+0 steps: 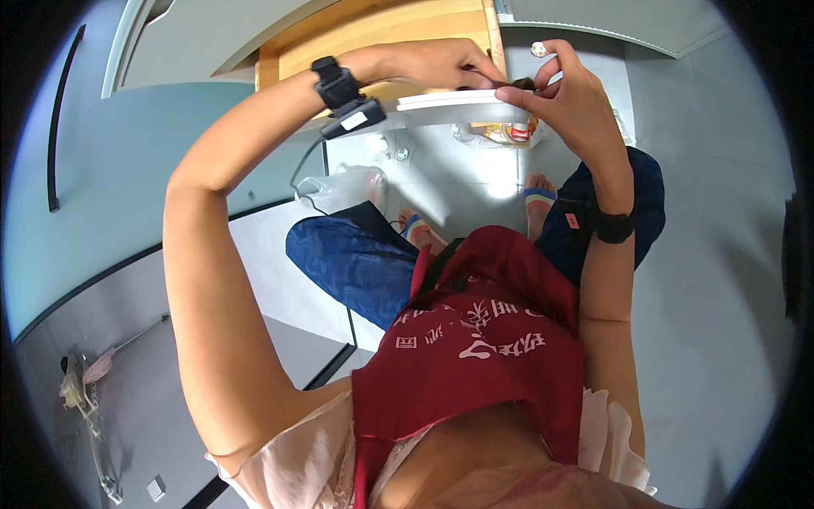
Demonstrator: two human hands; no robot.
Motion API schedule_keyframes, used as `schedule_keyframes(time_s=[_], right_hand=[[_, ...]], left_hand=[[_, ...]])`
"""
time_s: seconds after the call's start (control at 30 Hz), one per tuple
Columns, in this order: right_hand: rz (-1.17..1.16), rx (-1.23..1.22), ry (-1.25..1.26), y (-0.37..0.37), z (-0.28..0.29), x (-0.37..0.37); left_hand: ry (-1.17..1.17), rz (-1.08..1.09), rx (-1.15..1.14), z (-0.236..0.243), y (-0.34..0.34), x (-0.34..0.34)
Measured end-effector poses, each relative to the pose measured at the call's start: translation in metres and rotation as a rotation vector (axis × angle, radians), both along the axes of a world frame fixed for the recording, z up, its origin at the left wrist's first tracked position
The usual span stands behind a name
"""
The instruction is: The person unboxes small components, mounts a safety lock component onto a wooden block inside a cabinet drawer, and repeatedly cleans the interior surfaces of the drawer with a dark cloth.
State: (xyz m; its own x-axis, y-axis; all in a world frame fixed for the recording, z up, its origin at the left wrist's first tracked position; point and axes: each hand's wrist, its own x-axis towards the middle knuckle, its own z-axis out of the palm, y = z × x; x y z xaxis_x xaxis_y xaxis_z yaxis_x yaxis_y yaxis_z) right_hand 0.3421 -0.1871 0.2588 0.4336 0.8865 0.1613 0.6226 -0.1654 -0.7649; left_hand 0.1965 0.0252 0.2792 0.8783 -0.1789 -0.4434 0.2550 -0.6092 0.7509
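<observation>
Over the front of an open wooden drawer, my two hands meet at a small dark brown, limp-looking thing. My left hand reaches across the drawer, its fingertips pinched on one end. From the other side my right hand holds the thing between thumb and bent fingers, with one fingertip raised that bears a white patterned covering. The fingers partly hide the dark thing, so its exact kind cannot be made out. Just below both hands runs the drawer's white front edge.
Under the drawer front, a package with orange and red print lies on the tiled floor. A clear plastic bag stands near my left leg. Frosted glass panels with a black handle are on the left. A cable hangs from my left wristband.
</observation>
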Motion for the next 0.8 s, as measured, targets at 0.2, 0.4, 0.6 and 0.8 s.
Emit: schedule_keyframes(time_s=[0.2, 0.4, 0.6, 0.8], right_hand=[[0.000, -0.005, -0.023, 0.001, -0.002, -0.006], [0.020, 0.112, -0.052, 0.006, -0.010, -0.004], [0.000, -0.014, 0.000, 0.009, 0.003, -0.008], [-0.030, -0.067, 0.092, 0.009, 0.003, -0.011]], left_hand=[[0.345, 0.073, 0.103, 0.029, 0.049, -0.073], [0.434, 0.080, 0.270, 0.021, 0.036, -0.048], [0.000, 0.212, 0.007, 0.031, -0.014, -0.030], [0.297, 0.390, 0.476, 0.063, 0.025, -0.135]])
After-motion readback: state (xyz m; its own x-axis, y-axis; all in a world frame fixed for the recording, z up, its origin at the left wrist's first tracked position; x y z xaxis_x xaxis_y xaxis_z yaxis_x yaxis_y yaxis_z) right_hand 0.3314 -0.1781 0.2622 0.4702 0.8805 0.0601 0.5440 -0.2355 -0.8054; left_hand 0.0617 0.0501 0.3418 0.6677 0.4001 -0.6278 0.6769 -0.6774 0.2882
